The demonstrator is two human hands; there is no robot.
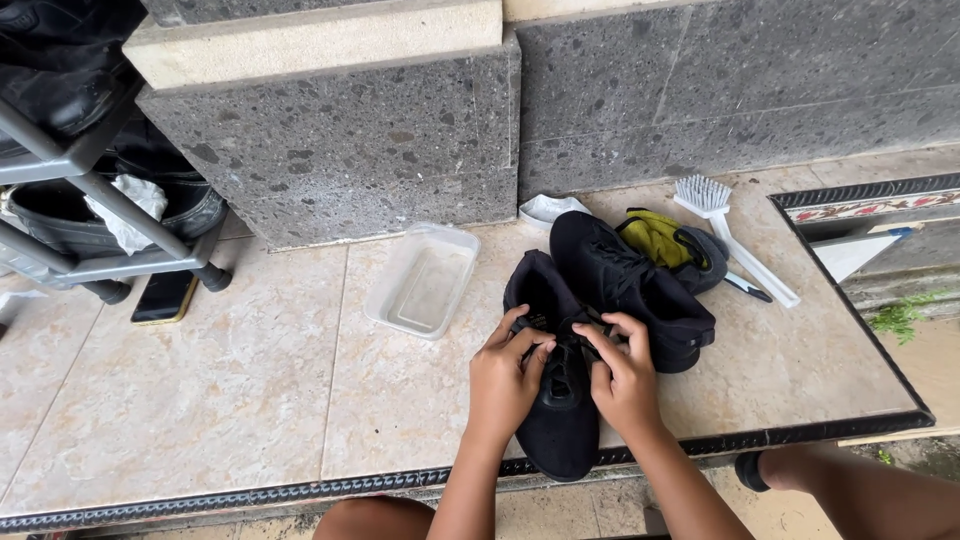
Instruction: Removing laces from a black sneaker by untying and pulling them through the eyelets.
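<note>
Resting toe-toward-the-wearer on the tiled ledge (250,400), the near black shoe (558,425) lies lengthwise so its lace area faces up between both hands. Left hand (503,378): fingers curled narrow, tips pinching at the laces (562,352) by the tongue. Right hand (622,375): thumb and forefinger likewise pinched at the same laces; whether each hand grips a separate strand cannot be told, black cord on black fabric. Second black shoe (630,285): set just behind and touching the first, angled right, kept out of the working spot. Behind it, a grey shoe with yellow-green lining (672,245), partly hidden. White scrub brush (735,235): lying bristles-up, handle pointing toward the ledge's right side, near a dark pen-like item (746,287). Clear plastic tub (425,280): left of the shoes, apart from them, near the stone wall (400,140). Shoe rack (100,220) and a dark phone (165,297) at far left. Open room: broad bare tile left of the hands; the near shoe's toe lies close to the ledge's dark front border (300,492).
</note>
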